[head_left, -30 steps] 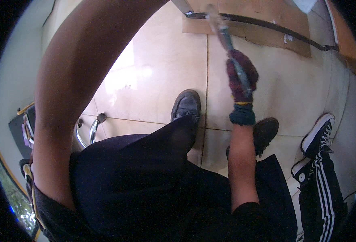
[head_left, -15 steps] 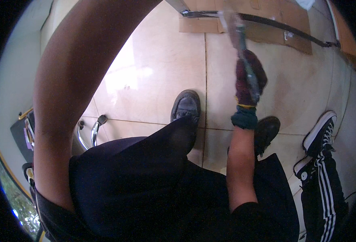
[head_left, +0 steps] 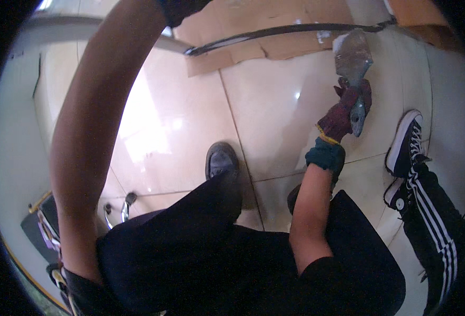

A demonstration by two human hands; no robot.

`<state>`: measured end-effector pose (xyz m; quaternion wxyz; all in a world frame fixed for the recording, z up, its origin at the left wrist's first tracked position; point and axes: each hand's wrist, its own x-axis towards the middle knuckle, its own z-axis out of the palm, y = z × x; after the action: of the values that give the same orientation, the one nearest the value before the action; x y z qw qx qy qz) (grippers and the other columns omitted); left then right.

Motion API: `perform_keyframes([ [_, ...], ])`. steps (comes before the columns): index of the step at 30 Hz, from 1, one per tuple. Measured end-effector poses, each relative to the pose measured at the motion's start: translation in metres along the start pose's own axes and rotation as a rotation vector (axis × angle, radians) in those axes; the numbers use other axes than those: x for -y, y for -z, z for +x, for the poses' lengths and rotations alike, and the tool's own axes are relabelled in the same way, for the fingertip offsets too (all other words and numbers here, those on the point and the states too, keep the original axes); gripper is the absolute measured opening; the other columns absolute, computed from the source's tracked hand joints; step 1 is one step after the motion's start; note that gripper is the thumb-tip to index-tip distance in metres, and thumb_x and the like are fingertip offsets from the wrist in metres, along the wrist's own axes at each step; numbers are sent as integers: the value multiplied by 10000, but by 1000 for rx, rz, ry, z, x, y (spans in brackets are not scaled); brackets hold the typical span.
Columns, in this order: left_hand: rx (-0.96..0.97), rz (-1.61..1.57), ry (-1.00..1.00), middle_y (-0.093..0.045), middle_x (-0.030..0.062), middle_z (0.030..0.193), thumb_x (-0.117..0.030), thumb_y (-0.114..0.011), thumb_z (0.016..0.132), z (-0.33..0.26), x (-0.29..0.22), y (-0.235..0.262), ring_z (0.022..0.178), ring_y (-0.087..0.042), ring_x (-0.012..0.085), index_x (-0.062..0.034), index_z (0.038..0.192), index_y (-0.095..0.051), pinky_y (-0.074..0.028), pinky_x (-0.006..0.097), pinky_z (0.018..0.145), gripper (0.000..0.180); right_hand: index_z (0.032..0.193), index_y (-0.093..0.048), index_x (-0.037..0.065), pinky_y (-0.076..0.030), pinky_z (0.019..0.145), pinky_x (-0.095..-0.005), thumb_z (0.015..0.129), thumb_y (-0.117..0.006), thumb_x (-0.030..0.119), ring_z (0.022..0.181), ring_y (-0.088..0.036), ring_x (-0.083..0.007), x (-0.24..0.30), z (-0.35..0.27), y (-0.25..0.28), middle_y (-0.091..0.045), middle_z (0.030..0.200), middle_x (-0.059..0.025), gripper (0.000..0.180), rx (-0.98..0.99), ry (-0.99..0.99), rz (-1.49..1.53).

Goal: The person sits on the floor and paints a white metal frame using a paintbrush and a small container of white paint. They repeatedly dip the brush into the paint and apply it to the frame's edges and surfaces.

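My right hand (head_left: 345,113), in a dark red knitted glove with a green cuff, is closed around the handle of a putty knife (head_left: 352,57). Its broad grey blade points away from me, with whitish residue along the far edge. The blade tip lies close to the right end of a dark narrow bar (head_left: 274,32); whether they touch I cannot tell. My left arm reaches up to the top edge, where only the dark glove of my left hand (head_left: 182,10) shows. Its fingers are out of view.
Flattened brown cardboard (head_left: 290,45) lies on the pale tiled floor (head_left: 274,110) beneath the bar. An orange-brown panel (head_left: 422,18) stands at the far right. Another person's striped trouser leg (head_left: 435,226) and black-and-white sneaker (head_left: 405,142) are to my right. Chrome chair legs (head_left: 126,208) stand at left.
The view has shifted. My right hand has moved right with the putty knife, from mid-bar toward the bar's right end, and the blade is less blurred. My left glove now shows at the top.
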<state>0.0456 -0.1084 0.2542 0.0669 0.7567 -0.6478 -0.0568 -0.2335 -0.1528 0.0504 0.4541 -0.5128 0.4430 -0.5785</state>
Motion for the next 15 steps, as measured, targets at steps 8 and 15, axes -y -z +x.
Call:
perform_keyframes([
  [8, -63, -534, 42, -638, 153, 819, -251, -629, 866, 0, 4, -37, 793, -632, 306, 7, 891, -622, -512, 365, 708, 258, 1142, -552, 2, -487, 840, -353, 856, -644, 107, 982, -578, -229, -41, 75, -1, -605, 1103, -119, 319, -187, 179, -69],
  [15, 45, -17, -88, -633, 163, 1048, -228, -604, 891, 2, 11, -31, 942, -638, 234, 18, 1106, -582, -520, 324, 816, 328, 1125, -587, -10, -458, 896, -342, 839, -656, 101, 1021, -579, -232, -47, 21, -38, -615, 1115, -131, 315, -127, 100, -22],
])
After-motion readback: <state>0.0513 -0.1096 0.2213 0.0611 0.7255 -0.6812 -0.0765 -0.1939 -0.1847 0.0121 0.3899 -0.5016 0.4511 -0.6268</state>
